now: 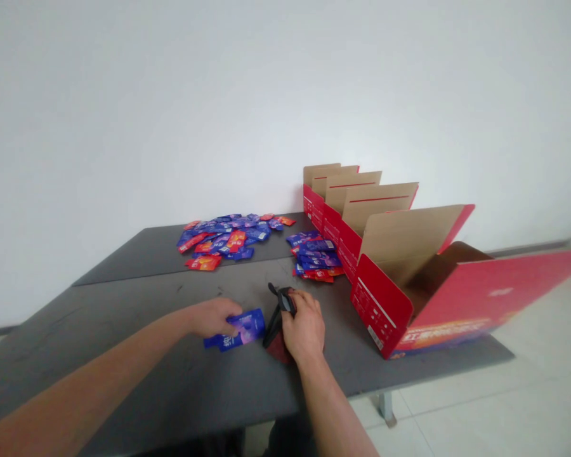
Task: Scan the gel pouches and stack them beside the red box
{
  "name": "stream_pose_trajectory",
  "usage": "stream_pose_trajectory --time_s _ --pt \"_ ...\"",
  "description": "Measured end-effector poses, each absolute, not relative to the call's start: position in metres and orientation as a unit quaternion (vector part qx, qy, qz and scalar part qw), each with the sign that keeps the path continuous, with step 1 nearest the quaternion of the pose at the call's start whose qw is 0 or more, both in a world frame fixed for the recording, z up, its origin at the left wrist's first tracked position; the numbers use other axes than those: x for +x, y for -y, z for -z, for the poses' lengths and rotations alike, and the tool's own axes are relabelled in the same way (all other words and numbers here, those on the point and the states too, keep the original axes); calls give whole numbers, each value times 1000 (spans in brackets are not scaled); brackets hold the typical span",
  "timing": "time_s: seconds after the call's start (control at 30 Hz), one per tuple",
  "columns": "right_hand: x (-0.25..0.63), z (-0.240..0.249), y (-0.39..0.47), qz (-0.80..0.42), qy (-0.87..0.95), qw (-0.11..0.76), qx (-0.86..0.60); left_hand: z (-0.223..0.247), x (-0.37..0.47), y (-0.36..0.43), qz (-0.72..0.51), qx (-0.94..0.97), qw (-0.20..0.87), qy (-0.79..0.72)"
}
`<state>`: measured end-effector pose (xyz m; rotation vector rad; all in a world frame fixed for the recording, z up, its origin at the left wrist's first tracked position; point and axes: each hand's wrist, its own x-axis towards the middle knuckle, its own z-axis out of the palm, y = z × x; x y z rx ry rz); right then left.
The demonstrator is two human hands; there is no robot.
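My left hand is closed on a blue spouted pouch, pinching it by its left part. The pouch's right end lies right beside a black tool with a slim arm and a reddish-brown base. My right hand is wrapped round this tool from the right, and the palm hides much of it. I cannot tell its exact kind, nor whether the pouch's edge is inside it or only touching. Both hands are low over the near half of the dark grey table.
A loose heap of blue and red-orange pouches lies at the back left. A neater stack of pouches sits farther right, against a row of several red cartons with raised flaps. The nearest carton's large flap juts past the table's right edge.
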<state>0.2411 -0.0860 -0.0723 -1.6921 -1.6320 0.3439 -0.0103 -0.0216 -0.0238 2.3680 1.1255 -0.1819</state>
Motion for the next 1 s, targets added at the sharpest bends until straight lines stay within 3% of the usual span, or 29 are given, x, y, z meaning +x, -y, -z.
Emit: stream_pose_trajectory --time_s 0.17,0.27,0.43,0.57,0.77,0.87,1.0 --pt "241 73 90 -113 607 511 -598 23 -30 -8 43 767 449 -457" --pt "238 68 95 -92 633 560 -527 14 -30 -35 24 719 506 -476" --pt "230 58 104 -110 709 551 -426 -42 20 -103 36 798 393 -455" --pt "226 61 102 -119 712 538 -434 -76 105 -166 32 850 330 -408" --pt "225 71 95 -123 737 511 -425 -49 209 -209 100 909 194 -354" --pt "224 70 96 -123 746 506 -416 -44 184 -213 139 909 165 -356" --pt "224 73 94 -129 757 504 -395 -72 72 -214 163 881 154 -417"
